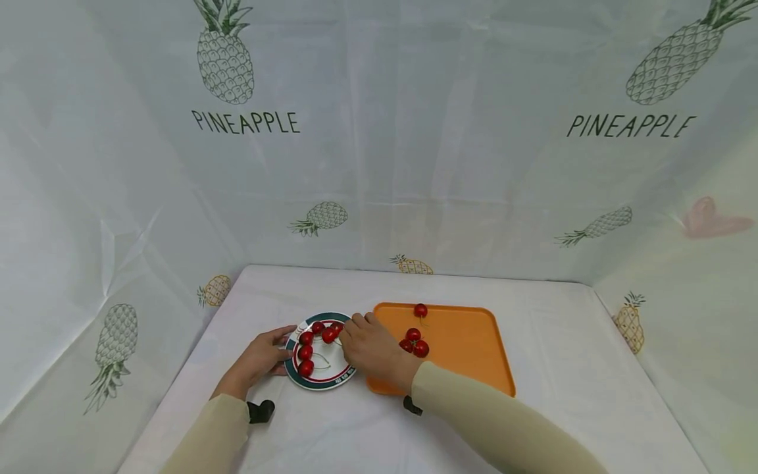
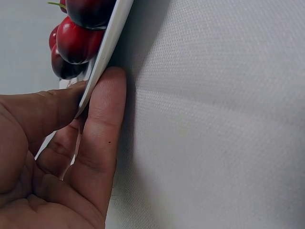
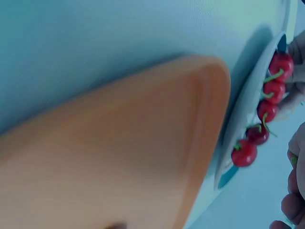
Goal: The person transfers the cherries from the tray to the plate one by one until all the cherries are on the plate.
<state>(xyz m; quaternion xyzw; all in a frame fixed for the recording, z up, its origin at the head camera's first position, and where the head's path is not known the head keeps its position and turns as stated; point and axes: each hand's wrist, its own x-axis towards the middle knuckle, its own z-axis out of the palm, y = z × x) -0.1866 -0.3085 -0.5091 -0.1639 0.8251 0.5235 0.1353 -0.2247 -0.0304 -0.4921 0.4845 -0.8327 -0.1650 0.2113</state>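
A white plate point(image 1: 324, 380) with a green and red rim bears several red cherries point(image 1: 305, 353) in a curved row, their green stems showing. My left hand point(image 1: 258, 357) grips the plate's left rim. In the left wrist view its thumb point(image 2: 47, 112) lies above the edge and a finger point(image 2: 102, 124) beneath. Over the plate's right side, my right hand point(image 1: 373, 345) has curled fingers and pinches a cherry point(image 1: 329, 336) by its stem. A bit of green shows between those fingertips in the right wrist view, where most of the hand is cut off.
An orange tray point(image 1: 468, 342) lies right of the plate, partly behind my right forearm. A cluster of cherries point(image 1: 420, 348) sits at its left, and one lone cherry point(image 1: 420, 310) near its back edge. A white cloth point(image 1: 331, 434) covers the table; pineapple-printed sheeting point(image 1: 414, 131) hangs around it.
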